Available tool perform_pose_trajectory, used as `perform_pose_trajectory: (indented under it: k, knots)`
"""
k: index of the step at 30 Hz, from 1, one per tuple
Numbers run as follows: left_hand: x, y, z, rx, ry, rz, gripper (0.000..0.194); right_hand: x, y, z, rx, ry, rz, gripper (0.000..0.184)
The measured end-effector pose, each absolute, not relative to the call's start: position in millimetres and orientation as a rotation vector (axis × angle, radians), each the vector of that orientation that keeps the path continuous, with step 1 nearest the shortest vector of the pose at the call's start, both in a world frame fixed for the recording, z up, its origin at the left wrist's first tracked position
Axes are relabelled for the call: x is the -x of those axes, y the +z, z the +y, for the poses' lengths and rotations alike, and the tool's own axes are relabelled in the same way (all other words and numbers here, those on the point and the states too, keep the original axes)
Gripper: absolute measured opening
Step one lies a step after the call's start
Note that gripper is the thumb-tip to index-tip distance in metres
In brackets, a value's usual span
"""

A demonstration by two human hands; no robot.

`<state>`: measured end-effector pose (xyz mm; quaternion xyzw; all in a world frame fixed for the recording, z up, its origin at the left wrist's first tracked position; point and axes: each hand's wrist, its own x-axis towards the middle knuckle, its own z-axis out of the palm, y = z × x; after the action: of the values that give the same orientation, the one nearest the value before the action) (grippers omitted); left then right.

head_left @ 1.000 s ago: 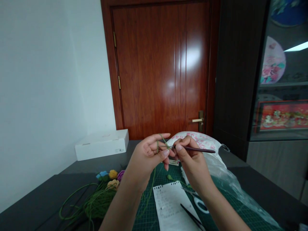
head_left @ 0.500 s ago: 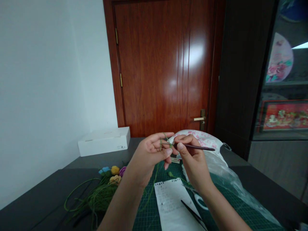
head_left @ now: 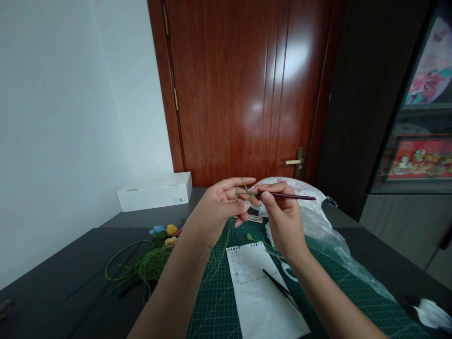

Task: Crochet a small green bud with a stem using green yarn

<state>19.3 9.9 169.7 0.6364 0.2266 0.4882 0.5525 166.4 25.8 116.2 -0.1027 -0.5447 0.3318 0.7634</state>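
Observation:
My left hand has green yarn looped over its raised index finger and round its other fingers. Thumb and middle finger pinch a small piece of green crochet work near the hook's tip, its shape too small to make out. My right hand grips a crochet hook with a dark handle, its thin metal end pointing left into the yarn. Both hands are raised above the cutting mat, fingertips almost touching. The yarn's tail hangs down from the left hand toward the mat.
Below lies a green cutting mat with a handwritten notepad sheet, black tweezers and white-handled scissors. Crocheted flowers with green stems lie at left. Behind are a white box and a plastic bag.
The view has tilted down and shifted slightly, so the table shows more. Hands, hook and yarn keep nearly the same pose, with the hook slightly more level.

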Motion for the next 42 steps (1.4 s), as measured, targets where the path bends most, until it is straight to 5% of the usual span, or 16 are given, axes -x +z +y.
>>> perform_pose_trajectory:
  k: [29,33,38,42]
  knots:
    - [-26.1,170.4,2.5,-1.484,1.255,0.548,0.049,-165.0,117.3,29.2,0.233,0.797,-1.062,0.015]
    - [-31.5,171.3,-3.4,-1.472,1.317,0.557,0.05,-171.8,118.0,25.1,0.279,0.484,-1.18,0.003]
    - [-43.3,168.0,-9.7,-1.232,1.307,0.452,0.046,-190.9,117.0,16.5,0.33,-0.162,-1.475,0.035]
    - [-43.1,167.3,-8.3,-1.057,1.09,0.282,0.035,-188.6,117.6,14.1,0.243,-0.101,-1.399,0.037]
